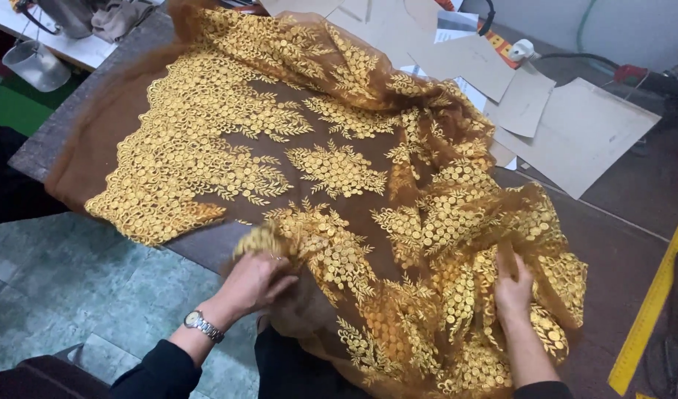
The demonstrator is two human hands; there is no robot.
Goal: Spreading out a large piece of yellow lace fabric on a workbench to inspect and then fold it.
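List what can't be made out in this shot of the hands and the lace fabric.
- Left hand: fingertips buried in the lace; grip unclear.
- Right hand: fingers tucked behind a lace fold.
- Table under the lace: covered.
- Ruler: cut off by the right edge, markings too small.
- Dark tool beside the ruler: cut off at the bottom right corner, kind unclear.
- Cup: contents not visible.

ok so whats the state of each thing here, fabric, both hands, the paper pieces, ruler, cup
brown lace fabric with gold embroidery: spread flat on the far side, bunched near the hands
left hand: gripping the fabric's near edge
right hand: pinching a raised fold
cardboard pattern pieces: lying flat, overlapping
yellow ruler: lying flat on the table edge
metal cup: hanging off the far bench
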